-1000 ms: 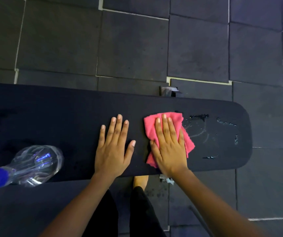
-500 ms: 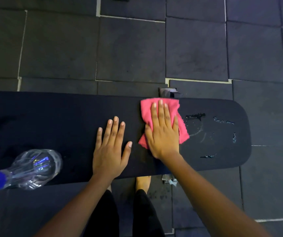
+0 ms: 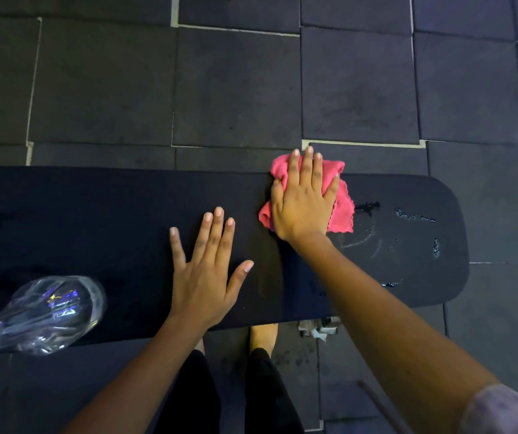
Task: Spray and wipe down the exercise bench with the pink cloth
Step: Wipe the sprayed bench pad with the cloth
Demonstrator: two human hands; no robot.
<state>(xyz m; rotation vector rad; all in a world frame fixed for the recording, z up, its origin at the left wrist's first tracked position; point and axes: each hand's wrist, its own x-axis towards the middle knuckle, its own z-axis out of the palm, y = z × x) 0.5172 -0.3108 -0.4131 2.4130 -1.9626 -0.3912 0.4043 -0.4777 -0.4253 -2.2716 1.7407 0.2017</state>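
The black exercise bench (image 3: 101, 220) runs across the view, its rounded end at the right. My right hand (image 3: 303, 198) lies flat on the pink cloth (image 3: 342, 208), pressing it onto the bench's far edge, with fingertips reaching past that edge. Flat on the bench, fingers spread, my left hand (image 3: 207, 274) holds nothing. Wet streaks and droplets (image 3: 408, 233) glisten on the bench to the right of the cloth. A clear spray bottle (image 3: 48, 311) with a blue top lies on its side on the bench's near left.
Dark rubber floor tiles (image 3: 235, 89) with pale seams surround the bench. My legs and a bare foot (image 3: 262, 336) stand just below the bench's near edge. A metal bench foot (image 3: 317, 328) shows under the near edge.
My right hand has pushed the pink cloth away from me, from the bench's middle to its far edge. My left hand stays flat in place. The bottle has not moved.
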